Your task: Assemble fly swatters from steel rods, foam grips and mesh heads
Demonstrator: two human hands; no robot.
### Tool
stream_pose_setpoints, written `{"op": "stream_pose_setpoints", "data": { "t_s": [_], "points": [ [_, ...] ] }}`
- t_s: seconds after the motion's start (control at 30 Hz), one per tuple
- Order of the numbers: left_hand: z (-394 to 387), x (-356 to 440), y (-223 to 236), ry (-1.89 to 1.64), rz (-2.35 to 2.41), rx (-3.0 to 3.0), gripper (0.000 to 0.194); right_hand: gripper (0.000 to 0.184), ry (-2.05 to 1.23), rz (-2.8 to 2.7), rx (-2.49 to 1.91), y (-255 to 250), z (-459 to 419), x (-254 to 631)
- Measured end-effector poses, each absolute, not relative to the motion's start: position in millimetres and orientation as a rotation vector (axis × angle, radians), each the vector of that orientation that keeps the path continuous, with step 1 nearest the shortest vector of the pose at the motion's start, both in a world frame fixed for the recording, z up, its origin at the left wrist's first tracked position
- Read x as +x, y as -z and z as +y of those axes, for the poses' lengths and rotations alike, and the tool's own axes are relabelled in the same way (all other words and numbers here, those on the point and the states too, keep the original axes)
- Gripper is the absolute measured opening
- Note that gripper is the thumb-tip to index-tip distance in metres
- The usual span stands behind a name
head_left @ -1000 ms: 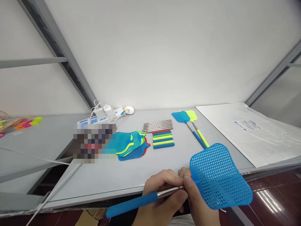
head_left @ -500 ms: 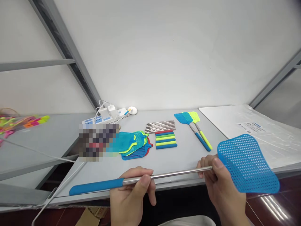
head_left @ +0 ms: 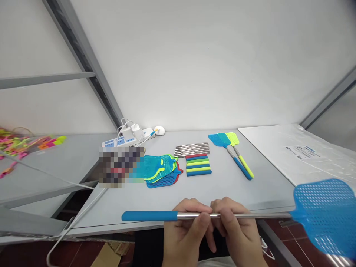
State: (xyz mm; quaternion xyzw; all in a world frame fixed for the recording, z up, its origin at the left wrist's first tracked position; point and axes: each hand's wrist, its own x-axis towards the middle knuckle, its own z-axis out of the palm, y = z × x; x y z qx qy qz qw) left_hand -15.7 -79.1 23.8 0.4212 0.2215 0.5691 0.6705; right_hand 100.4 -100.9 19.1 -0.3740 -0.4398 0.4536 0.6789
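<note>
Both hands hold one blue fly swatter level above the front edge of the grey table point(head_left: 155, 198). My left hand point(head_left: 186, 231) pinches the steel rod point(head_left: 258, 215) just right of the blue foam grip point(head_left: 148, 216). Touching it, my right hand point(head_left: 236, 230) pinches the rod too. The blue mesh head point(head_left: 324, 215) hangs out past the table's right corner. The rod looks drawn out long.
On the table lie a pile of mesh swatter heads point(head_left: 161, 169), a row of steel rods point(head_left: 191, 149), stacked foam grips point(head_left: 198, 164) and two finished swatters point(head_left: 236, 155). A power strip point(head_left: 122, 140) sits at the back, a white sheet point(head_left: 300, 155) at right, bright parts point(head_left: 25, 144) far left.
The hands spread apart along the rod, which grew longer, then came together at its middle. The mesh head moved far to the right and lower.
</note>
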Motion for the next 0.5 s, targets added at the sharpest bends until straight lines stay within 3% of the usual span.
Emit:
{"op": "stream_pose_setpoints", "data": {
  "t_s": [0.17, 0.5],
  "points": [
    [-71, -34, -27, -1.279, 0.659, 0.918, 0.020, 0.041, -0.961, -1.069, -0.990, -20, -99, 107],
    [-34, -100, -45, -1.810, 0.852, 0.736, 0.023, 0.047, -0.852, -0.647, -0.946, -25, -90, 165]
  ]
}}
